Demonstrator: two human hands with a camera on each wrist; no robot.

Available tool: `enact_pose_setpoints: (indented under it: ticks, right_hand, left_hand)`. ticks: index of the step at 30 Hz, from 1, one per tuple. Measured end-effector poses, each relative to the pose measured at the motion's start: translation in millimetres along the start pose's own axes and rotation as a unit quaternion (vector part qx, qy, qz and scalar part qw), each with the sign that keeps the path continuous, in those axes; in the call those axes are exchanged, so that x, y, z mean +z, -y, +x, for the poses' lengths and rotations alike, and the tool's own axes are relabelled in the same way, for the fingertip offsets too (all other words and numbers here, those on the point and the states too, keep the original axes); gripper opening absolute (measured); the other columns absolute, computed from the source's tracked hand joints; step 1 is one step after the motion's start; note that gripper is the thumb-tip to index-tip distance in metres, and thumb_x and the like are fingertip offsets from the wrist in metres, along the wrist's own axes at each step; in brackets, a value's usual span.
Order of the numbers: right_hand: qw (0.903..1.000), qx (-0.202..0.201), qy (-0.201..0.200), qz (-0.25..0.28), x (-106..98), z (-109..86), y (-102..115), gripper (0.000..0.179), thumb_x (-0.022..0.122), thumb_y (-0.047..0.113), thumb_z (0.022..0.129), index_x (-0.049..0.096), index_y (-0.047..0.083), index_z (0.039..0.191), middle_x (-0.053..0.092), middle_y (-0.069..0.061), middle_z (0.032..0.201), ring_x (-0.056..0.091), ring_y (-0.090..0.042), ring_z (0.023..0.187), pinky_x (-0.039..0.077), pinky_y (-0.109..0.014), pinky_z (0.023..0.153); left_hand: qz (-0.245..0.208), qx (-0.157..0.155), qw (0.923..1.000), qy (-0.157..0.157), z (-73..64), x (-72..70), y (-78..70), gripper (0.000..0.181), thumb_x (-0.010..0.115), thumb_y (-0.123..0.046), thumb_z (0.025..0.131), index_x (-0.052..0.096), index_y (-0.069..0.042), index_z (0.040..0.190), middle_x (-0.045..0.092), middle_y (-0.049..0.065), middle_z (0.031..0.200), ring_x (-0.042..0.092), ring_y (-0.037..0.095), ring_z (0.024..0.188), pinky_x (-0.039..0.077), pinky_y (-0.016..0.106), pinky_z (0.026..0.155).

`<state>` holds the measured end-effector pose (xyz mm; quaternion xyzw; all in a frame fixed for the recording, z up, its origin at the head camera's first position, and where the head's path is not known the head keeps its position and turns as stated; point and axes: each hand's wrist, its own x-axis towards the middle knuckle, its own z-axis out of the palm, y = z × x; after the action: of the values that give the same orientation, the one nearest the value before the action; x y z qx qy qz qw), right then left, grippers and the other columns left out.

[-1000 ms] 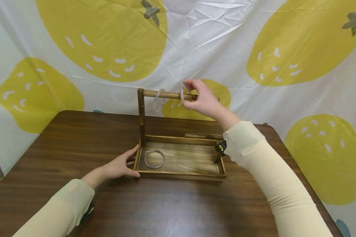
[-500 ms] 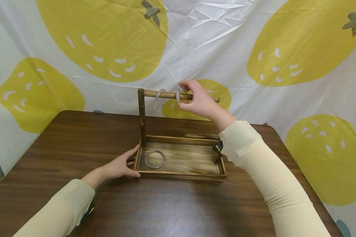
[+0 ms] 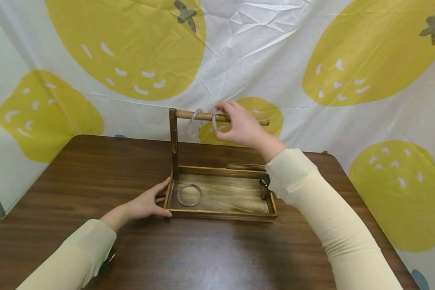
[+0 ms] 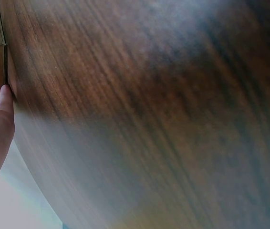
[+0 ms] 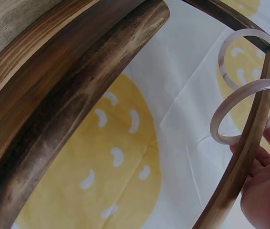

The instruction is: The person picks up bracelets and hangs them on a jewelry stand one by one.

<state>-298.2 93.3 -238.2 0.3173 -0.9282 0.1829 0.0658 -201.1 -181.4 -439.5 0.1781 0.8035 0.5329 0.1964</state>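
A wooden bangle stand (image 3: 221, 216) has a shallow tray, a tall left post (image 3: 173, 141) and a horizontal rod (image 3: 263, 121). My right hand (image 3: 241, 125) pinches a pale translucent bangle (image 5: 215, 119) between thumb and fingers. That bangle encircles the rod, around its middle. Closer to the post, a second pale bangle (image 3: 191, 123) hangs on the rod. A third bangle (image 3: 189, 205) lies flat in the tray's left part. My left hand (image 3: 145, 203) grips the tray's left end, thumb at the front corner; in the left wrist view the thumb (image 4: 5, 100) lies along the edge.
A lower, shorter wooden rod (image 3: 250, 166) runs behind the tray's back edge, and a short post (image 3: 265, 193) stands at its right end. The stand is on a dark wood table (image 3: 210, 249). A white curtain (image 3: 137, 121) with yellow fruit prints hangs behind.
My right hand has moved left along the rod with the bangle, bringing it nearer the hanging one. The left hand and the stand have stayed put.
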Motion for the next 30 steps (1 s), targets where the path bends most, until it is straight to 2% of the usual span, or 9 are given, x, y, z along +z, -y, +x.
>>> enact_pose_setpoints:
  ticks: [17, 26, 30]
  right_hand:
    - [0.9986, -0.019, 0.006, -0.048, 1.6, -0.4, 2.9, 0.07, 0.068, 0.028, 0.074, 0.042, 0.007, 0.136, 0.047, -0.012, 0.133, 0.047, -0.026, 0.121, 0.04, -0.04, 0.106]
    - [0.9967, -0.032, 0.007, -0.075, 3.0, 0.5, 3.9, 0.071, 0.068, 0.03, 0.076, 0.041, 0.006, 0.137, 0.05, -0.01, 0.131, 0.041, -0.026, 0.127, 0.032, -0.039, 0.113]
    - [0.996, -0.034, 0.006, -0.082, 3.5, 0.7, 3.3, 0.071, 0.068, 0.03, 0.076, 0.041, 0.006, 0.137, 0.051, -0.01, 0.13, 0.041, -0.027, 0.128, 0.025, -0.038, 0.118]
  left_hand:
    - [0.002, -0.003, 1.0, -0.001, 0.8, -0.6, 1.1, 0.111, 0.078, -0.017, 0.076, -0.003, -0.002, 0.15, -0.001, 0.029, 0.153, 0.026, 0.05, 0.133, 0.039, 0.05, 0.106]
    - [0.006, -0.004, 1.0, -0.001, 0.3, -0.5, -0.2, 0.11, 0.078, -0.017, 0.076, -0.002, -0.002, 0.15, -0.001, 0.029, 0.154, 0.026, 0.05, 0.133, 0.039, 0.05, 0.106]
    - [0.004, -0.007, 1.0, -0.001, -0.2, -0.3, -1.2, 0.11, 0.078, -0.017, 0.076, -0.003, -0.003, 0.15, -0.001, 0.029, 0.154, 0.026, 0.05, 0.134, 0.039, 0.05, 0.106]
